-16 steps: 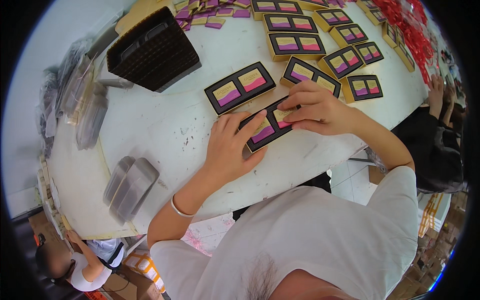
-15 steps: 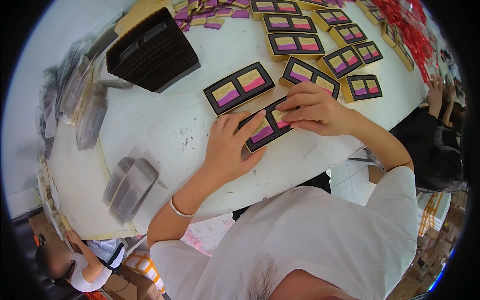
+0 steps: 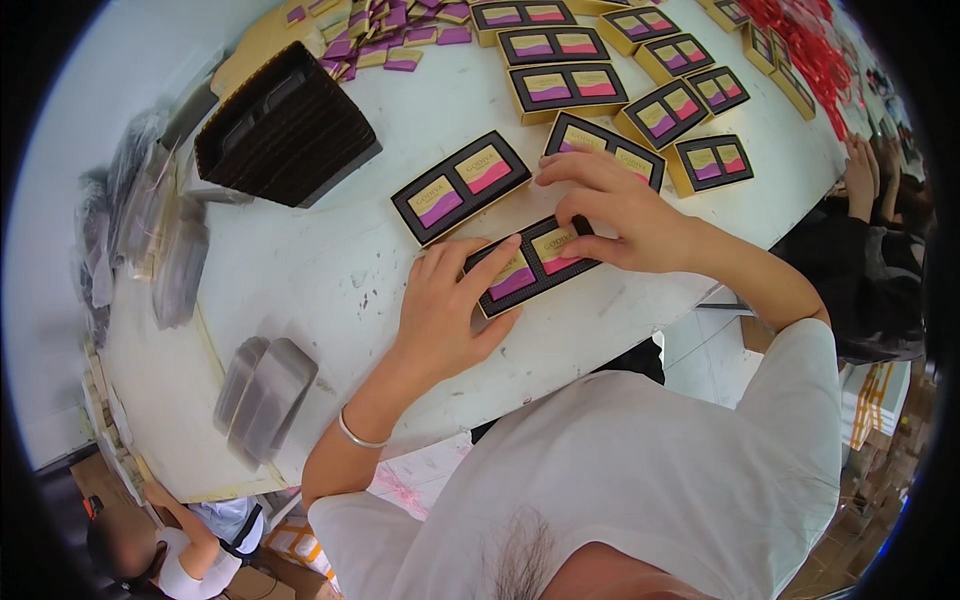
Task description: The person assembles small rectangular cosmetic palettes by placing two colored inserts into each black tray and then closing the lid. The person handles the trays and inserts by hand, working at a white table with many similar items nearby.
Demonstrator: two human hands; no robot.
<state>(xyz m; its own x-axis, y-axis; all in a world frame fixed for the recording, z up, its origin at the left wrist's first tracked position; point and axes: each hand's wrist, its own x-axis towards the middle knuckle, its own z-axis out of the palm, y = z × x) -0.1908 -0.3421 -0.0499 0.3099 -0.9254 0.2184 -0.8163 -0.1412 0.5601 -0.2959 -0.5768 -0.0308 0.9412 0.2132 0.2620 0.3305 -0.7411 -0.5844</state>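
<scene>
A shallow gold box with a black two-part insert (image 3: 540,286) lies tilted on the white table. Wrapped flat chocolates fill its wells: a gold-and-purple one (image 3: 512,279) on the left, a gold-and-pink one (image 3: 552,252) on the right. My left hand (image 3: 438,312) grips the box's left end, thumb at the near edge and fingers along the far side. Over the right end, my right hand (image 3: 632,218) has its fingers apart, its thumb touching the pink chocolate. Just beyond lies a similar filled box (image 3: 462,188); another filled box (image 3: 607,140) is partly hidden behind my right hand.
More filled boxes (image 3: 565,88) stand in rows at the back. Loose wrapped chocolates (image 3: 385,45) lie at the back left beside a dark upright container (image 3: 290,130). Clear plastic lids (image 3: 265,395) rest at the left. Red ribbon (image 3: 800,55) is heaped far right. Other people sit at both sides.
My right fingers have spread from their closer hold on the pink chocolate, which now shows more fully in its well. The view has shifted slightly. My left hand still grips the box.
</scene>
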